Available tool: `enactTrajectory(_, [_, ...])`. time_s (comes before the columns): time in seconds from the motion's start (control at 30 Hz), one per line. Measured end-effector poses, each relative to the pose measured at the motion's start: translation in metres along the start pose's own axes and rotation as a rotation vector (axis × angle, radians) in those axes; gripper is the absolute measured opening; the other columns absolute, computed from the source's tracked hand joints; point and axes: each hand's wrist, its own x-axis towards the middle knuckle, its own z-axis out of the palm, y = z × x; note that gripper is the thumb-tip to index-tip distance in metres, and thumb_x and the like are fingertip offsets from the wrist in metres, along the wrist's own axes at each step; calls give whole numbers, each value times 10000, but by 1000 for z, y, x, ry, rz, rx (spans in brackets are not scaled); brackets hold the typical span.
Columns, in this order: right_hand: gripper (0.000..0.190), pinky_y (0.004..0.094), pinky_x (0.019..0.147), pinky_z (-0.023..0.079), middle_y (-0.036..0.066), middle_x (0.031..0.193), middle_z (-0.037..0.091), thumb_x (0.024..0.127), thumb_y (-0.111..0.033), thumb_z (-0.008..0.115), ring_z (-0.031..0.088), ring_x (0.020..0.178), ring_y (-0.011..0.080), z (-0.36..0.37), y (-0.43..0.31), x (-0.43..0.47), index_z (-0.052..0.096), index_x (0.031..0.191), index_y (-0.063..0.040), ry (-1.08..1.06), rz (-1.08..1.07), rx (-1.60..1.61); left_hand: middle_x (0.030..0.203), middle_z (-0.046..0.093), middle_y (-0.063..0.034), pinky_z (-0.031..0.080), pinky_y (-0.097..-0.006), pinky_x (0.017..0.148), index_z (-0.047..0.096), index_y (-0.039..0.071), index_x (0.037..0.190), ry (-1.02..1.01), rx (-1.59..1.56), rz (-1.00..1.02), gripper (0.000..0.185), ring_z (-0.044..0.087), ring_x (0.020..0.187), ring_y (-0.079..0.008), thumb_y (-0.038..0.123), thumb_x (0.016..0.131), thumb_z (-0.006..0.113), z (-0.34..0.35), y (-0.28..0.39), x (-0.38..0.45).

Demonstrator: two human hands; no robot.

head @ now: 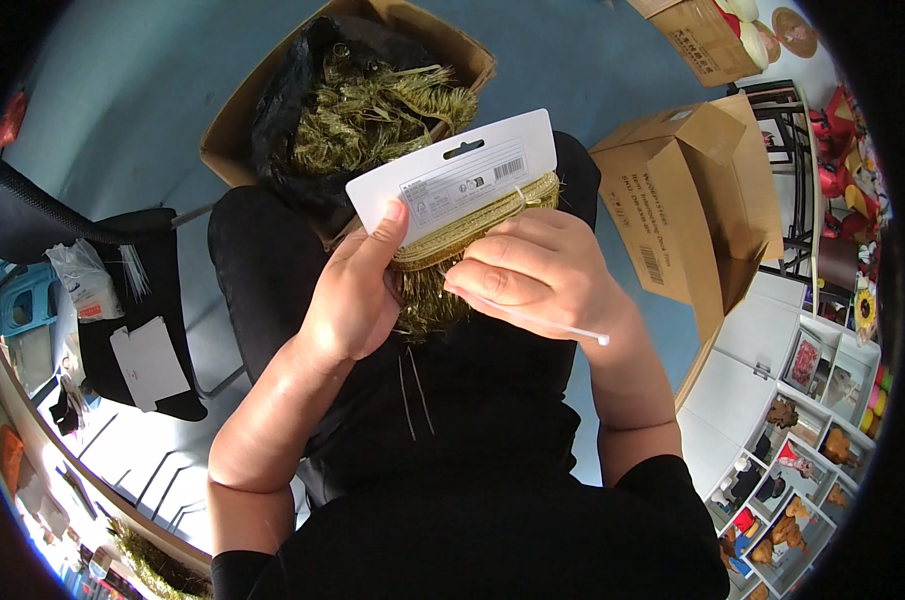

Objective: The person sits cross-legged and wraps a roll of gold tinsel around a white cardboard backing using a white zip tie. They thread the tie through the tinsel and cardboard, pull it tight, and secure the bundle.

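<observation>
My left hand (362, 289) grips a folded bundle of gold fringe trim (467, 225) together with a white hang card (452, 176), its thumb pressed on the card. The card bears print, a barcode and a hang slot. Near the right end, a thin pale tie (521, 196) crosses the bundle. Against the bundle's lower side, my right hand (542, 270) pinches a white cable tie (542, 319), whose head end sticks out to the right. Its other end is hidden at the fingers. Gold fringe hangs below the bundle over my lap.
Ahead, a cardboard box (231, 127) holds a black plastic bag (276, 112) of gold fringe (370, 112). An opened carton (647, 202) stands at right. On a black chair (141, 232) at left lie cable ties (134, 270), a plastic bag (85, 281) and white cards (150, 360).
</observation>
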Motion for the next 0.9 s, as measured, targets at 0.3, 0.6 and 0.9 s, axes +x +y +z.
enactTrajectory(0.3, [239,308,578,525,5,842,641,739,-103,849,654,677,171,-3,-5,-4,675,902,-98,-26,58,1,1397,579,-210,417,-433,1130,466,-71,1428,45,-22,22,478,560,1301,-299,236,1065,427,-7,-6,-1])
enactTrajectory(0.6, [270,323,591,544,-14,855,631,752,-126,852,660,682,172,-19,-6,1,658,939,-112,-104,133,-47,1351,611,-198,446,-420,1102,490,-69,1402,65,-28,18,479,594,1251,-274,268,1064,450,-11,-8,0])
enactTrajectory(0.9, [290,304,564,514,2,814,649,687,-96,885,661,649,177,-8,-7,0,676,887,-108,-48,102,-119,1328,626,-189,470,-407,1081,511,-60,1382,88,-63,-5,466,613,1228,-268,273,1057,497,-6,-6,-1])
